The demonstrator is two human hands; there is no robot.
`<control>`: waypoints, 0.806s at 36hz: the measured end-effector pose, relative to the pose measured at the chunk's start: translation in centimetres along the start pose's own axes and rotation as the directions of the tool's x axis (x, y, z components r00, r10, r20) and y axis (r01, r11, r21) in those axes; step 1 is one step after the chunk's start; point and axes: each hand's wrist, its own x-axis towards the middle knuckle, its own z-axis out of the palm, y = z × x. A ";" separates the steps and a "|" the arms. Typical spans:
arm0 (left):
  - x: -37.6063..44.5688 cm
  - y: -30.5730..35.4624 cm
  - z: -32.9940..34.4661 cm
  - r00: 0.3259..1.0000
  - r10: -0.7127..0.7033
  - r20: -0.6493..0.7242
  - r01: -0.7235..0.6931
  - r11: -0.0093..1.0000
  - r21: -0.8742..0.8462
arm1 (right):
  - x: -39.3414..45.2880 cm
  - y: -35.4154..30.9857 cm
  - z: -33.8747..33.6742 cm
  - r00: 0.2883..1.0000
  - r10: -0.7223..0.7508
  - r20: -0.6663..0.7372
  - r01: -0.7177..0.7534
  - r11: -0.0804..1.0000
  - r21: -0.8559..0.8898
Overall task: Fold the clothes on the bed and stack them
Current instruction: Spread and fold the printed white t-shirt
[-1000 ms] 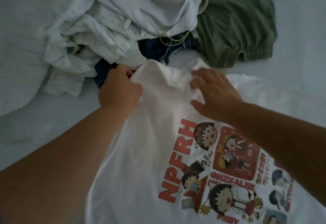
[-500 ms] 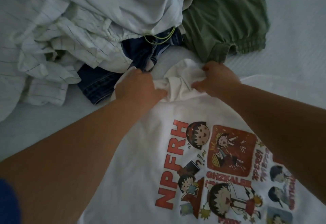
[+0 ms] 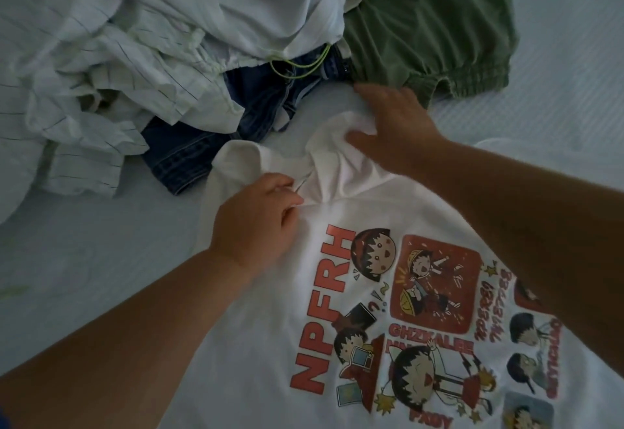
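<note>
Far left, upper part of the bed [image 3: 84,259]: a crumpled heap of white striped cloth [image 3: 101,97], pale with thin dark lines, well bunched. Plain white cloth [image 3: 256,6] lies over its right side.

Just right of the heap and partly under it: dark blue jeans [image 3: 189,155], one hem end poking out toward the viewer. A thin yellow-green cord [image 3: 304,64] loops across their top edge.

Centre: left hand [image 3: 253,222], fingers curled, pinching a fold of the white T-shirt [image 3: 256,344] near its collar end. The fabric puckers into creases where it is gripped.

The T-shirt lies spread on the bed in front of the person, print side up, its top end near the jeans. Print shows red letters "NPFRH" and cartoon children in red and black panels.

Right of centre: right hand [image 3: 395,128], fingers extended and spread, thumb pressing on the bunched collar end of the shirt. Fingertips reach toward the green garment; in this dim light I cannot say whether they touch it.

Upper right: green garment [image 3: 435,23], ribbed-looking fabric with a gathered elastic edge, lying beside the jeans and the white pile.
</note>
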 end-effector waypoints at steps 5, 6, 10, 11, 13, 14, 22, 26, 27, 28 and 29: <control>0.8 0.0 0.4 0.979 -0.201 -0.021 0.192 0.959 -0.208 | 0.6 -1.5 0.0 0.992 -0.111 -0.067 0.102 0.987 -0.123; 0.9 0.1 0.3 0.965 -0.262 -0.020 0.247 0.930 -0.271 | -0.7 -1.6 -0.4 0.969 -0.158 -0.191 0.149 0.987 -0.062; 0.6 0.3 -1.1 0.862 -0.507 0.012 0.419 0.698 -0.580 | -7.8 -1.3 -1.1 0.888 -0.305 -0.344 0.305 0.951 -0.057; 0.2 0.3 -1.5 0.839 -0.545 0.003 0.435 0.666 -0.607 | -10.1 -1.3 -0.7 0.891 -0.327 -0.315 0.322 0.944 -0.069; -0.8 0.1 -1.8 0.778 -0.628 -0.014 0.485 0.616 -0.621 | -14.6 -1.7 0.8 0.925 -0.324 -0.197 0.314 0.946 -0.080; -1.5 0.0 -1.8 0.735 -0.678 0.014 0.533 0.565 -0.630 | -16.7 -2.0 1.8 0.953 -0.285 -0.102 0.277 0.957 -0.085; -3.4 2.6 0.0 0.579 -0.679 0.451 0.734 0.194 -0.651 | -23.2 -1.4 5.5 0.983 0.140 0.120 -0.162 0.968 0.194; -1.5 3.5 -0.1 0.660 -0.671 0.336 0.665 0.315 -0.677 | -19.6 -1.3 4.4 0.972 0.235 -0.005 -0.221 0.921 0.321; -1.0 3.6 -0.1 0.658 -0.681 0.322 0.652 0.302 -0.695 | -18.3 -1.7 4.2 0.968 0.248 -0.035 -0.218 0.903 0.369; -0.5 3.6 -0.1 0.651 -0.692 0.313 0.640 0.279 -0.716 | -16.9 -2.4 4.0 0.963 0.266 -0.044 -0.221 0.874 0.433; -0.2 3.5 -0.2 0.638 -0.705 0.310 0.634 0.252 -0.731 | -15.5 -3.1 4.0 0.961 0.276 -0.032 -0.230 0.853 0.468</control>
